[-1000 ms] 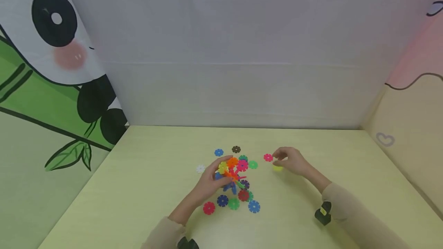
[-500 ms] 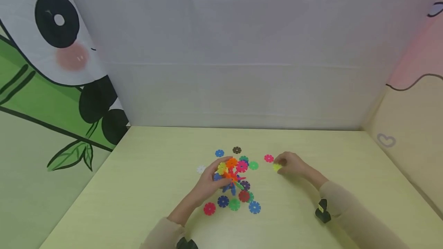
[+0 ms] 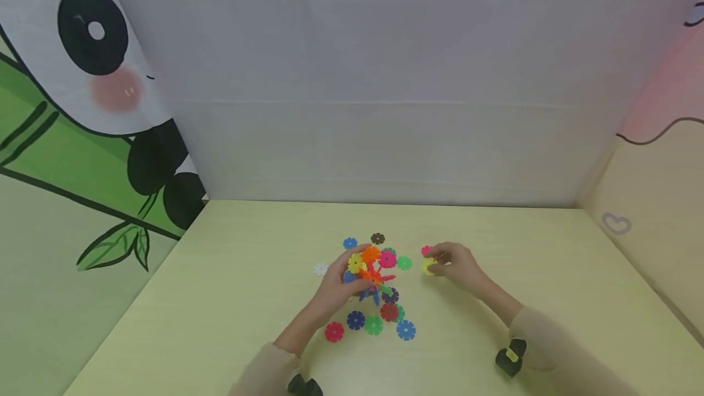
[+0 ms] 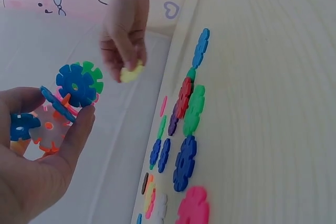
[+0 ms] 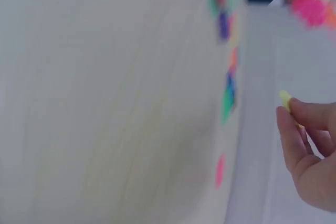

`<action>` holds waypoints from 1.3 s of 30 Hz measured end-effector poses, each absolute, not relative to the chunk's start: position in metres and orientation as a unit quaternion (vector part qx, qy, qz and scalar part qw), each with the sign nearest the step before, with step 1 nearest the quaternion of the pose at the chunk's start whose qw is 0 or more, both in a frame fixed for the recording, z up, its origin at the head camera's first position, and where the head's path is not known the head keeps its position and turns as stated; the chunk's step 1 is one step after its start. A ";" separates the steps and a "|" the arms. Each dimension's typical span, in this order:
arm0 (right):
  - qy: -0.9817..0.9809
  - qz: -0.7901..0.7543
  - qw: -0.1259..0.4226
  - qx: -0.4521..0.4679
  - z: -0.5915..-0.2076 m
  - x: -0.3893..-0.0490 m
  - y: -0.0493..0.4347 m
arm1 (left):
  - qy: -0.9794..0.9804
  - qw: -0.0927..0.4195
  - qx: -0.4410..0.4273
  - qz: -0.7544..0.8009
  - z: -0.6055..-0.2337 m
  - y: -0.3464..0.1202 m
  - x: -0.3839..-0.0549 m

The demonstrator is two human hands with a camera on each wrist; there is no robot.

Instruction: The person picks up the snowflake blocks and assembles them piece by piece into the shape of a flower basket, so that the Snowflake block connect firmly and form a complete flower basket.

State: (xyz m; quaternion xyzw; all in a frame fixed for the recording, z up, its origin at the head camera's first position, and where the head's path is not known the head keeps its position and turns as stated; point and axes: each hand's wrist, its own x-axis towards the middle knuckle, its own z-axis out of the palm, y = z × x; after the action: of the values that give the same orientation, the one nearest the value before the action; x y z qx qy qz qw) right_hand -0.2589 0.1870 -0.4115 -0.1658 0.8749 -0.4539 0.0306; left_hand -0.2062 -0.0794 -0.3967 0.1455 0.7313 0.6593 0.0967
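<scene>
My left hand (image 3: 339, 283) holds a cluster of interlocked snowflake discs (image 3: 372, 275) in orange, pink, yellow, blue and green. In the left wrist view, thumb and fingers grip this cluster at a blue disc (image 4: 58, 104), with another blue disc (image 4: 76, 86) standing out at its top. My right hand (image 3: 459, 266) pinches a yellow snowflake disc (image 3: 428, 266) between thumb and fingertips, to the right of the cluster and apart from it. The right wrist view shows the yellow disc (image 5: 285, 98) edge-on, raised above the tabletop. A pink disc (image 3: 426, 250) lies just behind it, partly covered by the fingers.
Several loose discs lie flat on the pale yellow table (image 3: 247, 298): a red one (image 3: 334, 332), a blue one (image 3: 406, 330) and a green one (image 3: 374, 325) in front, a brown one (image 3: 377, 238) behind, a white one (image 3: 320, 269) left. A white cloth wall (image 3: 385, 139) borders the back.
The right hand has taken hold of the yellow disc, lifted it from the table and moved it left toward the cluster. The left hand keeps its grip and has turned the cluster slightly.
</scene>
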 end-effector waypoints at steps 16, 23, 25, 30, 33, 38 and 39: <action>0.799 -0.597 0.004 -0.077 -0.386 -0.220 0.132 | 0.737 0.044 0.148 0.658 -0.410 -0.069 -0.217; 0.787 -0.615 -0.036 -0.040 -0.391 -0.218 0.123 | 0.745 0.017 0.161 0.647 -0.407 -0.064 -0.214; 0.786 -0.616 -0.038 -0.033 -0.394 -0.218 0.121 | 0.748 0.025 0.156 0.644 -0.408 -0.063 -0.214; 0.788 -0.613 -0.046 -0.031 -0.398 -0.217 0.120 | 0.751 0.056 0.142 0.643 -0.409 -0.062 -0.210; 0.789 -0.611 -0.060 -0.033 -0.400 -0.217 0.119 | 0.749 0.049 0.135 0.647 -0.409 -0.060 -0.209; 0.784 -0.613 -0.092 -0.032 -0.403 -0.214 0.115 | 0.753 0.014 0.120 0.647 -0.407 -0.054 -0.206; 0.781 -0.615 -0.100 -0.035 -0.403 -0.214 0.114 | 0.752 0.009 0.119 0.649 -0.406 -0.053 -0.205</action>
State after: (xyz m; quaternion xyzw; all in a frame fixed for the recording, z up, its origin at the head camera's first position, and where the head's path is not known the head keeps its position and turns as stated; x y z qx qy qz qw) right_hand -0.2140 0.1142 -0.4034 -0.0347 0.7812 -0.6153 -0.0997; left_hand -0.2054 -0.0531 -0.4062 0.1188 0.7517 0.6486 0.0092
